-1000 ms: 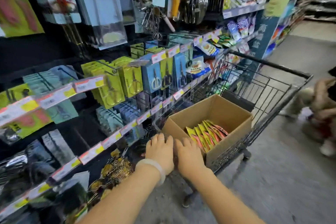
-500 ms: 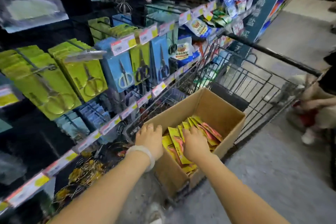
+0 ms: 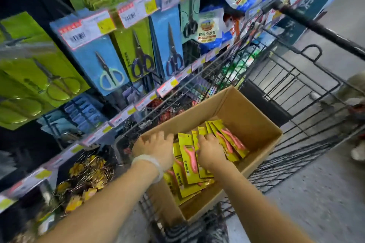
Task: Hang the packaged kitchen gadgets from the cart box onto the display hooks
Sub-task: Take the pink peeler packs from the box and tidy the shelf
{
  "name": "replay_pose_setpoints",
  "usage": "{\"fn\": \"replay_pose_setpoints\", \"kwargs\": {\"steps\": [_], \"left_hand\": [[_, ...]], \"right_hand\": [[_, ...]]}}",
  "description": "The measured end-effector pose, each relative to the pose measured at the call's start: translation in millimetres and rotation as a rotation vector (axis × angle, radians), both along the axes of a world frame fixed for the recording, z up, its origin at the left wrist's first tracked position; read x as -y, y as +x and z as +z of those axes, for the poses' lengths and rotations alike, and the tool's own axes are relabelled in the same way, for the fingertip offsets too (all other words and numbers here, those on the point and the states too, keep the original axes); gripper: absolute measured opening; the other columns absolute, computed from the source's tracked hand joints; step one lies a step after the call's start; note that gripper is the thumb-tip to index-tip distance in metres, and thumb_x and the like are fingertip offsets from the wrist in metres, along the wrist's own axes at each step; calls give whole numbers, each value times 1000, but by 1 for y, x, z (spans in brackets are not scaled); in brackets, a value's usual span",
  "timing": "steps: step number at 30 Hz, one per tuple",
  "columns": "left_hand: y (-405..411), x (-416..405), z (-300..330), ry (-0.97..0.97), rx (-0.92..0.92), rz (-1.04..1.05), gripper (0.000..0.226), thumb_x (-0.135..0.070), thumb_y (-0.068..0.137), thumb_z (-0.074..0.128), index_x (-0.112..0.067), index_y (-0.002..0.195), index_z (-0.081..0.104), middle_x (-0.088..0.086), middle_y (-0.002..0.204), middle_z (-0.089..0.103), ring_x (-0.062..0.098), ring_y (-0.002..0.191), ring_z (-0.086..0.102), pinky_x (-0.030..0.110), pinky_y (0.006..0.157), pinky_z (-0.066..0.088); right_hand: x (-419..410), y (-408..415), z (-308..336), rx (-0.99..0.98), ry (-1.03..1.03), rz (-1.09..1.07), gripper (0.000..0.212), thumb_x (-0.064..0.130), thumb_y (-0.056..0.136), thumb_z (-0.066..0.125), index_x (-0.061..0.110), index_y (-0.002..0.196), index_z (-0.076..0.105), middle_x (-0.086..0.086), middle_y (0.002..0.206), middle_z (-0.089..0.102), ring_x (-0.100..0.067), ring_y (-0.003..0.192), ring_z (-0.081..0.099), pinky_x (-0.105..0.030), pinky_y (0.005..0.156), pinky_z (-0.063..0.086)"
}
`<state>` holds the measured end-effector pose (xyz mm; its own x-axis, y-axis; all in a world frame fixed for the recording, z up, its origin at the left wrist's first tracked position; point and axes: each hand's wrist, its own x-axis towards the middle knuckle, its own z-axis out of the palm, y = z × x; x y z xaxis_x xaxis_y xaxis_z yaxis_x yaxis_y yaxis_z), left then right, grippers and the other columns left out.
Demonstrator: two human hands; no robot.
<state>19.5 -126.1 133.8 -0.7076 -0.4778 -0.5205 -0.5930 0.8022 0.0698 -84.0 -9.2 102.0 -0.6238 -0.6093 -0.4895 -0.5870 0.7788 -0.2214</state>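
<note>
A cardboard box (image 3: 248,118) sits in a black wire cart (image 3: 292,85). Inside it stands a row of yellow packages (image 3: 187,163), each holding a pink peeler. My right hand (image 3: 210,150) is in the box, fingers curled over the tops of the middle packages. My left hand (image 3: 156,147), a pale bracelet on its wrist, rests with spread fingers on the box's left rim beside the packages. The display hooks (image 3: 110,61) to the left carry blue and green carded scissors.
Price-tag rails (image 3: 126,114) run along the shelf edges right next to the cart. Lower hooks hold golden wire items (image 3: 85,179). The cart's black handle bar (image 3: 320,27) crosses the upper right. Grey aisle floor (image 3: 316,203) lies to the right, where a blurred figure (image 3: 355,92) stands.
My view has dropped and moved closer to the box. My right hand has gone from the box's near edge into the packages. My left hand stays at the left rim.
</note>
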Motion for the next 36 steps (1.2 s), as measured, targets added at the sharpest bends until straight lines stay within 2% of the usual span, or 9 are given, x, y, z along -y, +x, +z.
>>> {"fn": "replay_pose_setpoints", "kwargs": {"steps": [3, 10, 15, 19, 21, 24, 28, 32, 36], "left_hand": [[-21, -12, -19, 76, 85, 73, 61, -25, 94, 51, -19, 147, 21, 11, 152, 20, 31, 140, 21, 46, 111, 22], [-82, -42, -71, 198, 193, 185, 68, -31, 90, 58, -19, 147, 23, 10, 148, 28, 31, 136, 30, 41, 107, 34], [-110, -56, -112, 271, 259, 254, 69, -29, 92, 55, -15, 148, 19, 9, 150, 25, 31, 137, 29, 40, 107, 34], [-114, -64, -144, 301, 285, 323, 78, -36, 87, 60, -18, 149, 15, 12, 149, 28, 32, 140, 23, 49, 111, 29], [-113, -67, -156, 322, 273, 361, 72, -33, 90, 56, -20, 148, 17, 14, 149, 30, 32, 140, 24, 44, 113, 28], [-115, -67, -172, 357, 261, 411, 68, -28, 93, 53, -19, 149, 16, 14, 152, 26, 31, 141, 21, 39, 114, 25], [-121, -68, -188, 380, 236, 473, 67, -30, 93, 54, -17, 149, 19, 11, 149, 31, 29, 138, 28, 36, 112, 29], [-127, -76, -193, 442, 222, 533, 64, -31, 93, 55, -14, 147, 25, 11, 147, 32, 28, 136, 30, 36, 110, 32], [-129, -85, -189, 532, 192, 605, 68, -31, 93, 55, -13, 149, 21, 11, 151, 27, 29, 139, 27, 37, 113, 29]], "right_hand": [[0, -27, -15, 58, 59, 87, 58, 17, 88, 57, 12, 140, 32, -14, 141, 36, -33, 133, 29, -41, 107, 32], [-30, -110, -72, 170, 121, 137, 60, 24, 91, 50, 17, 146, 26, -15, 145, 33, -33, 132, 34, -40, 106, 34], [-44, -162, -137, 284, 211, 55, 68, 50, 85, 48, 24, 144, 27, -10, 148, 34, -31, 132, 36, -44, 105, 36], [-47, -203, -184, 365, 233, -127, 63, 30, 92, 50, 21, 148, 22, -12, 144, 40, -33, 129, 42, -42, 106, 37], [-46, -220, -201, 342, 263, -171, 58, 31, 95, 46, 22, 147, 23, -9, 138, 46, -31, 121, 50, -42, 101, 43], [-45, -233, -226, 381, 289, -309, 51, 33, 95, 50, 10, 139, 37, -15, 133, 48, -32, 120, 50, -37, 96, 42], [-43, -239, -244, 419, 345, -413, 57, 35, 92, 57, 3, 135, 38, -17, 131, 48, -31, 120, 50, -32, 91, 42], [-37, -224, -240, 488, 300, -472, 35, 22, 86, 66, 2, 113, 59, -14, 109, 64, -26, 98, 64, -31, 78, 51], [-36, -194, -222, 492, 182, -443, 24, 21, 87, 65, 7, 106, 63, -8, 96, 67, -21, 83, 65, -32, 74, 54]]}}
